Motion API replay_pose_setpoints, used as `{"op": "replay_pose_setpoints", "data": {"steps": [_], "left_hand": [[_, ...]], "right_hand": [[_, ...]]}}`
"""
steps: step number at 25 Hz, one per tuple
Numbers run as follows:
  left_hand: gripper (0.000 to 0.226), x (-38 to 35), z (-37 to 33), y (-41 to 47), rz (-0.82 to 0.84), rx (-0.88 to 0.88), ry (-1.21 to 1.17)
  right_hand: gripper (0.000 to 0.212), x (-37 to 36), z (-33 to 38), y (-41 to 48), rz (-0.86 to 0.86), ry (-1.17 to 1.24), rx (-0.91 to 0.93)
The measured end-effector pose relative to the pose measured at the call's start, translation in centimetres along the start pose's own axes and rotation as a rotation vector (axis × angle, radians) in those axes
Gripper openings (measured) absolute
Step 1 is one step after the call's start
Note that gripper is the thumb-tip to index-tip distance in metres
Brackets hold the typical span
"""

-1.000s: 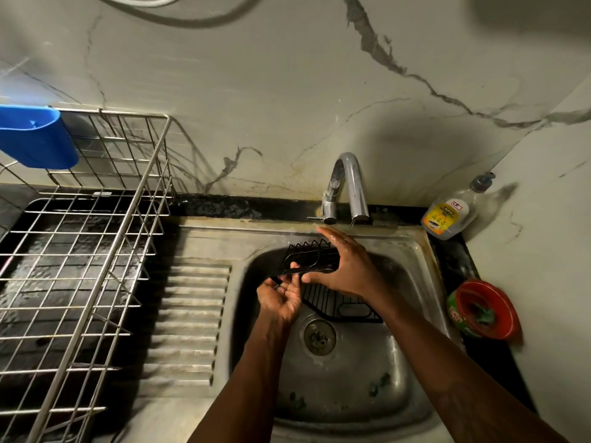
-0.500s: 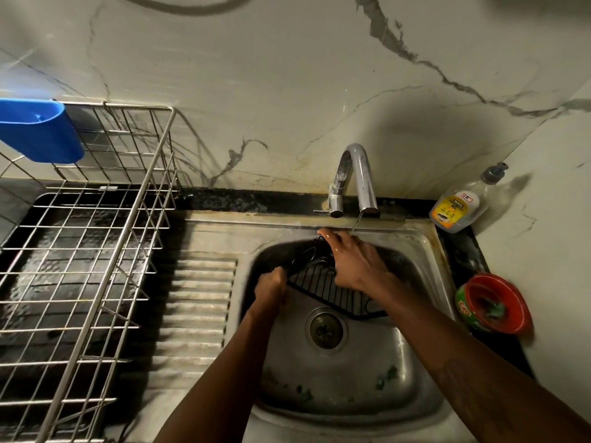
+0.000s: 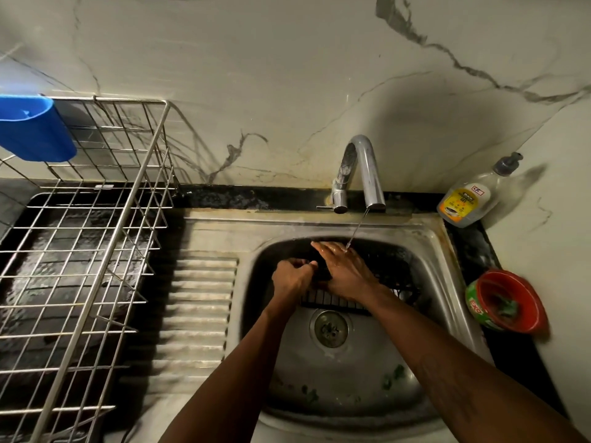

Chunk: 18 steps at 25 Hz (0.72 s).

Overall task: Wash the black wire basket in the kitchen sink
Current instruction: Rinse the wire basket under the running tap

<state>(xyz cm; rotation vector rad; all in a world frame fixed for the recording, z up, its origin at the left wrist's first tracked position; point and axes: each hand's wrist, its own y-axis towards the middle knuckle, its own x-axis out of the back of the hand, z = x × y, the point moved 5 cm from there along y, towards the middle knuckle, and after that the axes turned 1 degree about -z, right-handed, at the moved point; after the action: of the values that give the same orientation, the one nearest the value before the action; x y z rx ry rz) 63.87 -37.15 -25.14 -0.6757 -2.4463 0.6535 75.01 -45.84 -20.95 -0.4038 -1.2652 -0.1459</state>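
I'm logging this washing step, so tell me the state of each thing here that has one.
Tap: running, thin stream.
Black wire basket: in the sink, under the hands.
Left hand: closed on the basket.
Right hand: wet, pressed on the basket.
Drain: unplugged.
Soap bottle: upright, nearly empty.
Dish rack: empty.

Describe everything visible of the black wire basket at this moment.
The black wire basket looks like thin dark-coated metal wire, with parallel bars showing along its near edge. It sits in the back half of the steel sink, behind the drain. The left hand is closed at its left part; the right hand lies over its middle, hiding much of it. A thin stream from the tap lands on the right hand.
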Motion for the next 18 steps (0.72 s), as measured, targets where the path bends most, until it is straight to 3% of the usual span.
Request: {"op": "replay_pose_setpoints", "data": {"steps": [6,9,13,16,18], "left_hand": [[0.018,-1.4,0.0,0.6,0.118,0.108,-0.229],[0.024,-1.6,0.6,0.4,0.113,0.072,-0.215],[0.035,-1.9,-0.1,0.3,0.168,0.093,-0.115],[0.044,-1.9,-0.3,0.4,0.254,0.244,-0.242],[0.038,-1.7,0.0,0.1,0.247,0.311,-0.356]], "right_hand": [[0.079,-1.8,-2.7,-2.2,-0.033,-0.12,0.103],[0.077,-1.2,-5.8,-3.5,-0.049,-0.125,-0.083],[0.062,-1.1,-3.2,-0.8,-0.06,-0.019,-0.4],[0.069,-1.9,-0.3,0.7,-0.051,0.022,-0.634],[0.068,-2.4,1.2,1.1,-0.075,0.028,-0.632]]}}
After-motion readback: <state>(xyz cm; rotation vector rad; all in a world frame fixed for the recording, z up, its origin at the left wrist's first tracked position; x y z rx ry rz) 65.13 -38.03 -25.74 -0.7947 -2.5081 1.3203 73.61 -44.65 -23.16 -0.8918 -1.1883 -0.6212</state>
